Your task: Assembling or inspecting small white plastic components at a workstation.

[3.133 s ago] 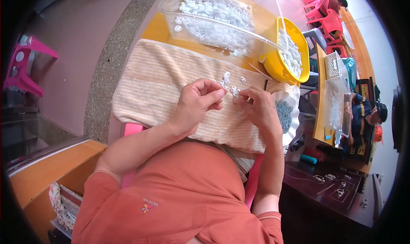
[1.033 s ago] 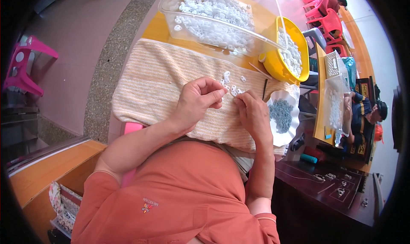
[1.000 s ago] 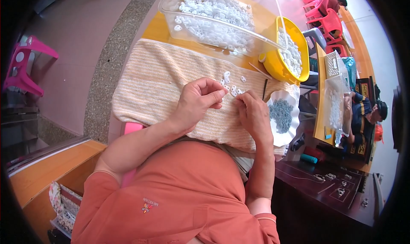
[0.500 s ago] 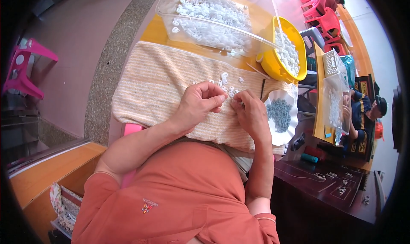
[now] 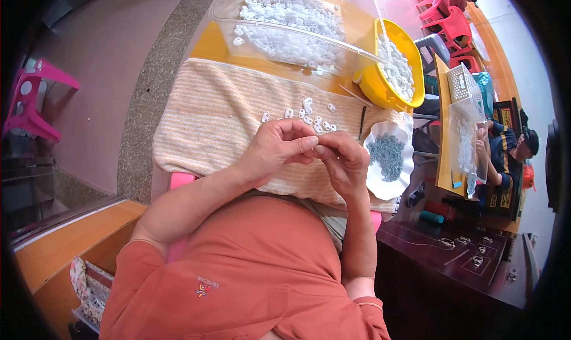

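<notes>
Over the striped towel, my left hand (image 5: 282, 145) and my right hand (image 5: 341, 157) meet with thumbs and index fingertips pinched together. Whatever sits between the fingertips is too small and covered to make out. Just beyond them, several small white plastic pieces with holes (image 5: 307, 106) lie scattered on the cloth. Right of my right hand stands a white scalloped dish (image 5: 406, 176) holding a heap of small grey-blue parts (image 5: 388, 156). A thin dark stick (image 5: 362, 123) rests between the loose pieces and the dish.
A clear plastic bin (image 5: 279, 22) of white pieces stands at the back. Beside it is a yellow tub (image 5: 369, 90), also filled with white pieces. On the right a co-worker (image 5: 504, 156) sits at another table with a clear box (image 5: 455, 156). A pink stool (image 5: 41, 99) stands far left.
My right hand has moved left to meet my left hand, and their fingertips now touch. More of the white pieces show beyond my hands.
</notes>
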The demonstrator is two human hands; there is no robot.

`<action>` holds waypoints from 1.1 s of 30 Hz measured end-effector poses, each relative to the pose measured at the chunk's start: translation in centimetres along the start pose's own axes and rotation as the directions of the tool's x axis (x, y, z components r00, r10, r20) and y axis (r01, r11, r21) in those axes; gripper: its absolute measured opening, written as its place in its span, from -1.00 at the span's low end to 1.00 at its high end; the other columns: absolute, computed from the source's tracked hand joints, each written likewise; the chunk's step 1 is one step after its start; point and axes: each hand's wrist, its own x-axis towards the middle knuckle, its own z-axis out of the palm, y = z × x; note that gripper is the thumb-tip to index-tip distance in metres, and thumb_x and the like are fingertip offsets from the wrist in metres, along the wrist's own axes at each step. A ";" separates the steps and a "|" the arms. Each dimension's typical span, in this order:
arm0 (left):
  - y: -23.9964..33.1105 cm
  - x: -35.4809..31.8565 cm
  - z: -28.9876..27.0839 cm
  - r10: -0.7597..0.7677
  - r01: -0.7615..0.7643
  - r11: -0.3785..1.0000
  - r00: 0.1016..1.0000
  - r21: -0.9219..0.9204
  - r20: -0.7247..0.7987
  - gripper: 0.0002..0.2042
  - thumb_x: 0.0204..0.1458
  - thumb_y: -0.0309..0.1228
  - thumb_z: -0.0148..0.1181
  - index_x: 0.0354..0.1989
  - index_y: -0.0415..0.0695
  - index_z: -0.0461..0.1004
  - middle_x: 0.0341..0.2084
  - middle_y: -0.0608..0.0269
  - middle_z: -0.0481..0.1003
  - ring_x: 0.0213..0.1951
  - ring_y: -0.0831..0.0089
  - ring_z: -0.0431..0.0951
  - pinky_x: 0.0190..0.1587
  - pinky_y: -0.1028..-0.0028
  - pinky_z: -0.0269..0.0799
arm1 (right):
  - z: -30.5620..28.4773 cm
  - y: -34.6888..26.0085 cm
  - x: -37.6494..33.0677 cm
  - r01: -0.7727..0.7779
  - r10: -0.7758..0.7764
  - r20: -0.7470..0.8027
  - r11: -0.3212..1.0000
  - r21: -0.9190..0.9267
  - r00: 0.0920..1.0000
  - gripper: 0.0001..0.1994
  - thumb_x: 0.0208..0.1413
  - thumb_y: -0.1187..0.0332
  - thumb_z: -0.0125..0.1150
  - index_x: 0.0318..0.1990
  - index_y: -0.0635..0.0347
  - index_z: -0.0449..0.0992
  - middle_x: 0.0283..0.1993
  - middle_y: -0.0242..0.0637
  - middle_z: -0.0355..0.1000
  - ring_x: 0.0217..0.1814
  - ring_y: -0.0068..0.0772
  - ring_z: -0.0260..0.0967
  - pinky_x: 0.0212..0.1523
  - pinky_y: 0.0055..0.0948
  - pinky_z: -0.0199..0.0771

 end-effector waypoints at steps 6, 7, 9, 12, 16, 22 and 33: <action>0.5 -0.3 0.3 -0.066 0.066 0.997 0.998 -0.046 0.018 -0.84 0.09 -0.45 0.20 -0.19 -0.19 0.47 -0.35 0.26 0.54 -0.34 0.54 0.56 -0.25 0.55 0.55 | 0.0 0.3 -0.4 0.107 -0.108 0.022 0.993 0.043 0.994 -0.85 0.06 0.64 0.17 -0.19 0.35 0.52 -0.35 -0.23 0.48 -0.34 -0.51 0.42 -0.35 -0.59 0.41; 0.5 -0.3 0.2 -0.063 0.064 0.997 0.998 -0.045 0.029 -0.84 0.09 -0.44 0.20 -0.19 -0.19 0.47 -0.35 0.25 0.54 -0.32 0.55 0.57 -0.24 0.56 0.55 | 0.2 0.0 -0.6 -0.018 0.014 0.024 0.987 0.162 1.000 -0.86 0.09 0.62 0.15 -0.18 0.37 0.51 -0.33 -0.23 0.48 -0.34 -0.53 0.43 -0.34 -0.62 0.42; 0.4 -0.2 0.1 -0.064 0.065 0.997 0.997 -0.037 0.043 -0.84 0.08 -0.44 0.20 -0.18 -0.19 0.47 -0.35 0.24 0.54 -0.31 0.54 0.57 -0.24 0.55 0.56 | 0.5 -0.6 -1.0 -0.201 0.202 0.036 0.904 0.376 0.979 -0.87 0.17 0.55 0.11 -0.16 0.39 0.48 -0.32 -0.28 0.49 -0.34 -0.60 0.44 -0.32 -0.67 0.45; 0.6 -0.3 0.2 -0.059 0.060 0.998 0.997 -0.025 0.046 -0.83 0.08 -0.45 0.21 -0.17 -0.20 0.46 -0.34 0.22 0.54 -0.31 0.52 0.57 -0.23 0.54 0.56 | 0.4 -0.7 -1.0 -0.238 0.250 0.014 0.905 0.352 0.968 -0.87 0.16 0.52 0.13 -0.17 0.39 0.47 -0.35 -0.31 0.48 -0.36 -0.60 0.43 -0.33 -0.66 0.45; 0.4 -0.2 0.2 -0.042 0.045 0.998 0.997 -0.035 0.062 -0.84 0.07 -0.49 0.20 -0.17 -0.21 0.46 -0.35 0.22 0.54 -0.31 0.50 0.57 -0.25 0.54 0.56 | 0.9 0.1 -1.1 -0.199 0.261 -0.070 0.861 0.469 0.963 -0.87 0.16 0.49 0.15 -0.19 0.37 0.48 -0.37 -0.34 0.48 -0.40 -0.64 0.42 -0.36 -0.67 0.44; 0.2 -0.1 0.4 -0.030 0.024 0.998 0.995 0.059 0.099 -0.84 0.07 -0.52 0.20 -0.18 -0.22 0.48 -0.36 0.25 0.54 -0.33 0.55 0.55 -0.25 0.56 0.54 | 0.9 0.4 -0.9 -0.249 0.322 -0.069 0.835 0.490 0.944 -0.86 0.14 0.45 0.20 -0.20 0.34 0.49 -0.41 -0.40 0.48 -0.43 -0.68 0.40 -0.40 -0.68 0.43; -0.1 -0.3 0.4 -0.023 0.012 0.990 0.997 0.140 0.076 -0.86 0.04 -0.52 0.23 -0.24 -0.26 0.50 -0.45 0.29 0.52 -0.40 0.58 0.53 -0.30 0.55 0.52 | -7.1 1.0 -3.3 -0.289 0.255 -0.215 0.946 -0.145 0.943 -0.86 0.03 0.60 0.24 -0.22 0.34 0.50 -0.44 -0.50 0.39 -0.42 -0.77 0.28 -0.36 -0.73 0.30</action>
